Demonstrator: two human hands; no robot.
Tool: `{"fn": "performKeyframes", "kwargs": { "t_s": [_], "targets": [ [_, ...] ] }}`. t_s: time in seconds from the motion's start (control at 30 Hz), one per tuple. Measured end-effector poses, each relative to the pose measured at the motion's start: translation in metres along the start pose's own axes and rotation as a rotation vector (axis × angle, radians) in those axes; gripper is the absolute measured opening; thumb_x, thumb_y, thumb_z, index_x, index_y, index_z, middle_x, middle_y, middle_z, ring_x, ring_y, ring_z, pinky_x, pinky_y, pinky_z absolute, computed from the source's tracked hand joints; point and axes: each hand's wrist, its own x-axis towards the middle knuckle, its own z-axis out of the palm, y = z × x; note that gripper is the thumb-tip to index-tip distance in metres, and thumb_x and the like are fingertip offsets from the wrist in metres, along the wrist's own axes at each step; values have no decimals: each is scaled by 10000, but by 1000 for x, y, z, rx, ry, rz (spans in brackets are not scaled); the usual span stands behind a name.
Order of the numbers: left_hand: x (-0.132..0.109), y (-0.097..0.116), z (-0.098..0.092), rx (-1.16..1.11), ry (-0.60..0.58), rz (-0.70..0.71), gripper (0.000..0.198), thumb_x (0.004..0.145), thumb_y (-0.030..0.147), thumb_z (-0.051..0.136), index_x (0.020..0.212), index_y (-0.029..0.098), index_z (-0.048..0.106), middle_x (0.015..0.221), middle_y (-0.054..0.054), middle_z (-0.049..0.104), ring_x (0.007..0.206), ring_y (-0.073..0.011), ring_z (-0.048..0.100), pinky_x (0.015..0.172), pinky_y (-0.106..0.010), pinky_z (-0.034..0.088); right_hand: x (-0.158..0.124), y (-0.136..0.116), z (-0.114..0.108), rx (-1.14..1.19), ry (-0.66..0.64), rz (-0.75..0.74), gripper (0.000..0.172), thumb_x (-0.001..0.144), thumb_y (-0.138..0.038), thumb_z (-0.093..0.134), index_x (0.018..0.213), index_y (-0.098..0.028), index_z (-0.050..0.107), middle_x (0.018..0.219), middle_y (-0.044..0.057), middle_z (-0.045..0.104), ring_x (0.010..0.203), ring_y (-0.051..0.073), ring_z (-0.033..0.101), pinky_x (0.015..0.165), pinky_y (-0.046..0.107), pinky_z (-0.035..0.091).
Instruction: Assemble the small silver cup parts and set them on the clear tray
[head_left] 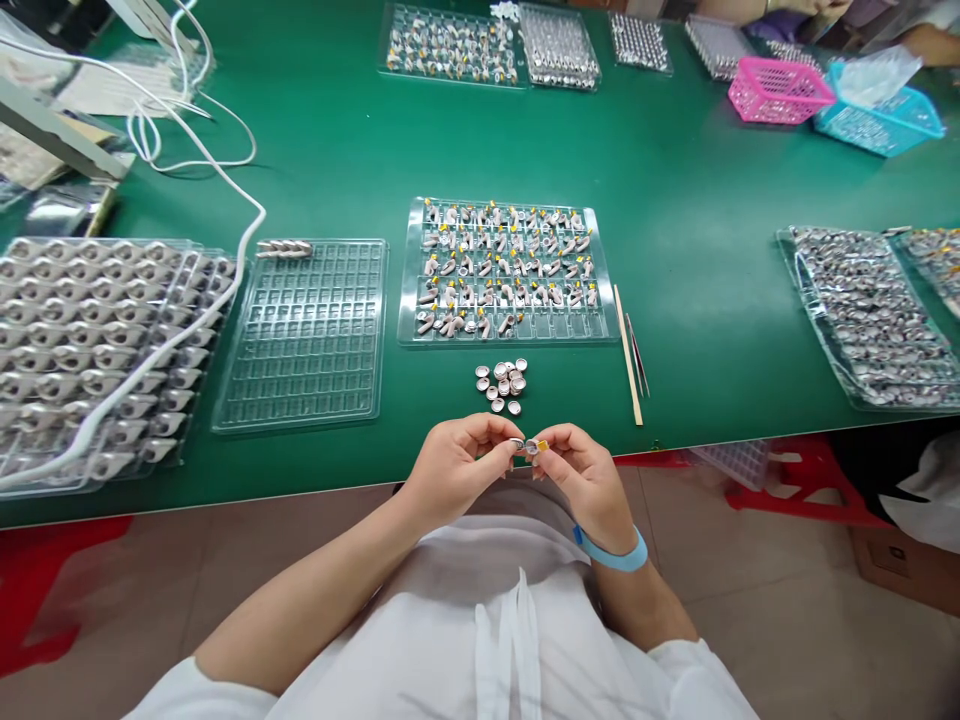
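Note:
My left hand pinches a small round silvery cap between thumb and fingertips at the table's front edge. Close against it, my right hand grips a small earbud-like part with a yellow tab. The fingers partly cover both pieces, and I cannot tell whether they touch. Just beyond my hands lies a loose cluster of round caps. Behind that sits a clear plastic tray with rows of pale curved housings, many bearing yellow tabs.
Tweezers and a wooden stick lie right of the tray. A clear gridded tray holds several housings. Stacked filled trays stand left under a white cable. Pink and blue baskets are far right.

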Motion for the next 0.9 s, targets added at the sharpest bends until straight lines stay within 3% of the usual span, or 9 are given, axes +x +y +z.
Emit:
{"fn": "performKeyframes", "kwargs": {
  "t_s": [0.23, 0.47, 0.67, 0.77, 0.9],
  "targets": [
    [0, -2, -1, 0, -16, 10, 98, 813, 217, 673, 815, 123, 701, 687, -15, 664, 595, -106, 590, 573, -212, 506, 0, 4, -1, 43, -2, -12, 127, 906, -344, 664, 949, -224, 675, 857, -3, 667, 699, 104, 608, 660, 230, 507],
    [-1, -1, 0, -43, -91, -2, 164, 852, 286, 680, 920, 137, 693, 847, -50, 704, 733, -144, 665, 722, -281, 574, -2, 0, 0, -33, 76, -85, 115, 928, -328, 636, 972, -229, 677, 870, 0, 660, 733, 109, 606, 696, 229, 518],
    [0, -9, -1, -46, -78, 78, 448, 812, 240, 735, 1230, 181, 584, 1054, -90, 675, 983, -208, 644, 817, -328, 566, -1, 3, 1, 69, 62, -72, 87, 925, -313, 649, 968, -243, 676, 868, -7, 656, 721, 99, 593, 686, 221, 506],
    [0, -11, 1, -34, -92, 118, 410, 779, 246, 780, 1161, 183, 645, 1123, -97, 645, 994, -207, 629, 843, -330, 561, 0, 9, 3, 166, 23, -57, 76, 929, -304, 642, 971, -252, 677, 894, -1, 667, 737, 107, 595, 687, 233, 505],
    [0, -8, 2, -100, -111, 157, 241, 807, 283, 767, 1018, 176, 725, 1018, -68, 666, 906, -177, 637, 816, -292, 549, 1, 11, 5, 184, 17, -115, 60, 926, -281, 646, 967, -263, 686, 906, -2, 660, 737, 112, 597, 695, 247, 512]
  ]
}}
